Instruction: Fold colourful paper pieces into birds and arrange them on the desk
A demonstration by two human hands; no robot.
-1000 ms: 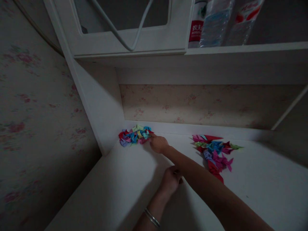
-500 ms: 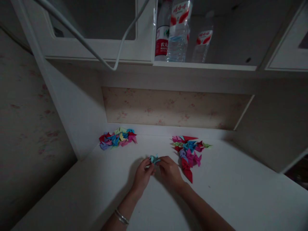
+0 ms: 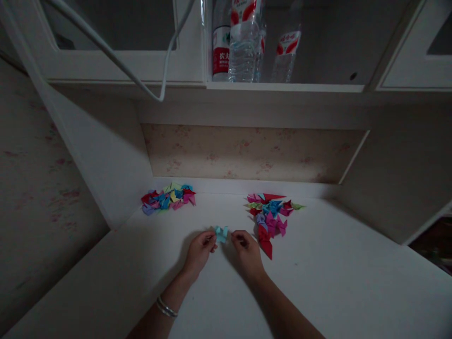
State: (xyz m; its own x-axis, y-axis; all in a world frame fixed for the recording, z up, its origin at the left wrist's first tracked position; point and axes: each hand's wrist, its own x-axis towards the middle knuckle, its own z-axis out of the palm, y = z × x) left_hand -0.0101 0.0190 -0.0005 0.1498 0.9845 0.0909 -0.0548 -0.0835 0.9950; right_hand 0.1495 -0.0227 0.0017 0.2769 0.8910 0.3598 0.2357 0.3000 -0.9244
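A light turquoise folded paper piece (image 3: 221, 234) is pinched at its left side by my left hand (image 3: 198, 250), which wears a silver bangle at the wrist. My right hand (image 3: 247, 250) is just to the right of the paper, a small gap away. Its thumb and forefinger are pressed together, and nothing shows between them. Close beyond that hand lies a loose pile of folded paper pieces (image 3: 271, 221) in red, magenta, blue, purple and green. Another heap of colourful folded papers (image 3: 168, 199) sits at the back left.
The white desktop (image 3: 219, 296) runs beneath a cabinet holding several plastic bottles (image 3: 243, 52) on its shelf. A white cable (image 3: 123, 66) hangs in front at the upper left. Side panels (image 3: 102, 150) enclose the desk, with a floral back strip (image 3: 243, 150) between them.
My right hand has let go of the turquoise paper and moved slightly away from it. The paper stays in my left hand, now turned more open to view. The camera view has shifted a little.
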